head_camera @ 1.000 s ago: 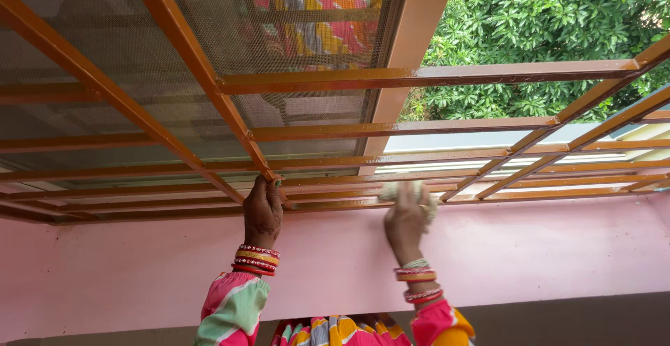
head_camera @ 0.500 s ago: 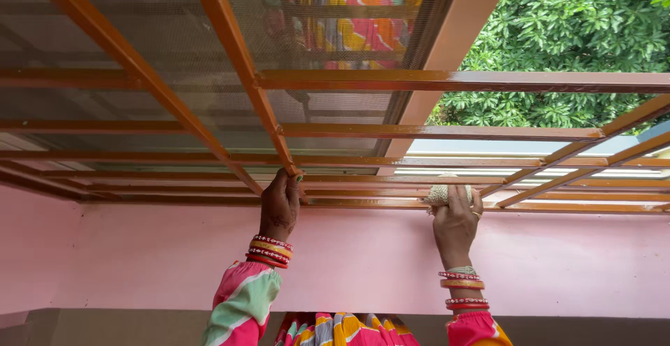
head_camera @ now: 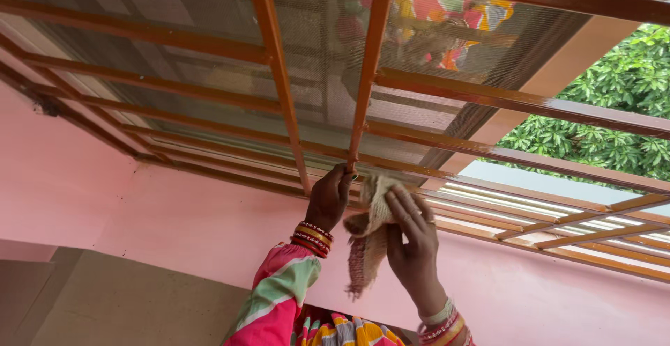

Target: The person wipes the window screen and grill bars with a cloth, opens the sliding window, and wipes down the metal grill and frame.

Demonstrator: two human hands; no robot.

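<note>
I read this as mid-wipe on the orange window grille point(head_camera: 363, 74). Left hand point(head_camera: 329, 196) is clamped around the vertical bar's base. Right hand point(head_camera: 412, 238) presses a knitted cloth point(head_camera: 370, 231) against the bottom rail, fingers curled over it, cloth tail hanging between both wrists. Next move needs firm pressure along the rail.

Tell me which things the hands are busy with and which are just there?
Busy with:
- left hand, gripping an orange grille bar
- right hand, holding a knitted cloth up by the grille

Just there:
- mesh screen behind the bars
- pink wall
- green trees outside
- bangles on the wrist
</note>
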